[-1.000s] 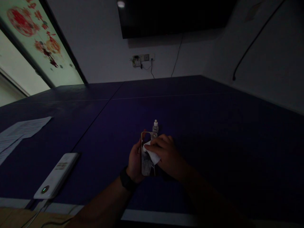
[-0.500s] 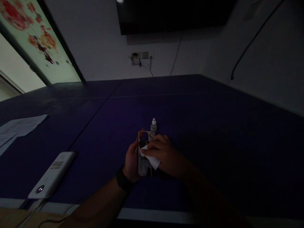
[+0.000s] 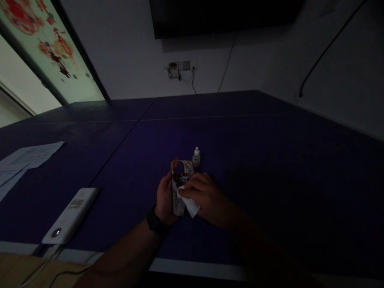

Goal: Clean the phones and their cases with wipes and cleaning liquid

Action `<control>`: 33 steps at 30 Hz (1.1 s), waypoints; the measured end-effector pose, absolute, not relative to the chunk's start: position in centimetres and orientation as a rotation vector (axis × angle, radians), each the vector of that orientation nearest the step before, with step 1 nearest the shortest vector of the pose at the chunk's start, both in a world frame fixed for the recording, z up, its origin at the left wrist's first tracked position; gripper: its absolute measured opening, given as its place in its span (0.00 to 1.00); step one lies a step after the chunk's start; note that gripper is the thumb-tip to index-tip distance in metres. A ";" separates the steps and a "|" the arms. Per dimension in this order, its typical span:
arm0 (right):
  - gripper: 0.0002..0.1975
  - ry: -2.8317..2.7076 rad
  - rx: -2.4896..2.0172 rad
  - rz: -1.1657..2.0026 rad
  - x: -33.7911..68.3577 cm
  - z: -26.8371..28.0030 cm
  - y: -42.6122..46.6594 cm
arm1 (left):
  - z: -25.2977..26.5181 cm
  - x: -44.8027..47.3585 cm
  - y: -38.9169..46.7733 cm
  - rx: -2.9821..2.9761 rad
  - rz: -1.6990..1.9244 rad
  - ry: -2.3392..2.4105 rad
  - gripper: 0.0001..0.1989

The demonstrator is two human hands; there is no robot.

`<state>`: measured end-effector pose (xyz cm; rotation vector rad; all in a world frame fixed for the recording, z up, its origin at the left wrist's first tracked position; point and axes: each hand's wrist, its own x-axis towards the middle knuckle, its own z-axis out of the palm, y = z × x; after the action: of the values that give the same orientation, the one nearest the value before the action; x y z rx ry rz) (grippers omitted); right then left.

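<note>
A patterned phone case (image 3: 177,206) with a camera cutout at its upper end is gripped by my left hand (image 3: 165,200), which wraps its left edge from below. My right hand (image 3: 207,196) pinches a white wipe (image 3: 191,205) and presses it on the middle of the case, covering part of the case's right side. Just beyond the case stands a small clear dropper bottle (image 3: 196,159) with a white cap, upright and touched by neither hand.
On the dark blue table (image 3: 120,168), a white power bank (image 3: 70,216) with cables lies at the left near the front edge. Printed sheets (image 3: 27,160) lie farther left. Beyond the table are a wall with a socket (image 3: 180,66) and a dark screen (image 3: 222,16).
My right hand and the wipe have slid down the phone case, showing more of its upper pattern. The case sits slightly farther left of the bottle. The whole view has shifted a little.
</note>
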<state>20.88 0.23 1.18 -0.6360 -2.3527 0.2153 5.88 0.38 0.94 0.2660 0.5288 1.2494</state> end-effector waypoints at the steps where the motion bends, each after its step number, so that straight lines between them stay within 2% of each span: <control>1: 0.11 -2.396 -0.583 0.249 20.8 1.3 0.1 | 1.0 5.9 0.4 0.263 1.232 0.533 0.22; 4: 0.11 -2.502 -0.481 0.334 21.2 1.6 -0.2 | 1.1 5.7 0.3 0.265 1.199 0.554 0.23; 9: 0.15 -2.377 -0.572 0.304 22.7 1.5 0.5 | 0.8 5.5 0.4 0.278 1.227 0.530 0.24; 15: 0.12 -2.354 -0.614 0.253 20.5 1.1 -0.2 | 0.4 5.4 0.7 0.232 1.197 0.550 0.23; 20: 0.10 -2.508 -0.379 0.292 20.9 1.5 -0.2 | 0.6 5.3 0.7 0.241 1.222 0.573 0.22; 24: 0.10 -2.435 -0.558 0.174 21.7 1.6 0.4 | 0.8 5.6 0.6 0.244 1.244 0.523 0.22; 30: 0.09 -2.546 -0.414 0.253 21.5 1.8 0.3 | 0.7 5.5 0.6 0.258 1.191 0.540 0.23; 33: 0.10 -2.475 -0.574 0.161 21.8 1.9 0.4 | 0.3 5.5 0.8 0.274 1.182 0.520 0.25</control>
<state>21.82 0.44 1.86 -0.5737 -2.4752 0.1615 5.46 0.79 0.32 0.2739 0.5200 1.1818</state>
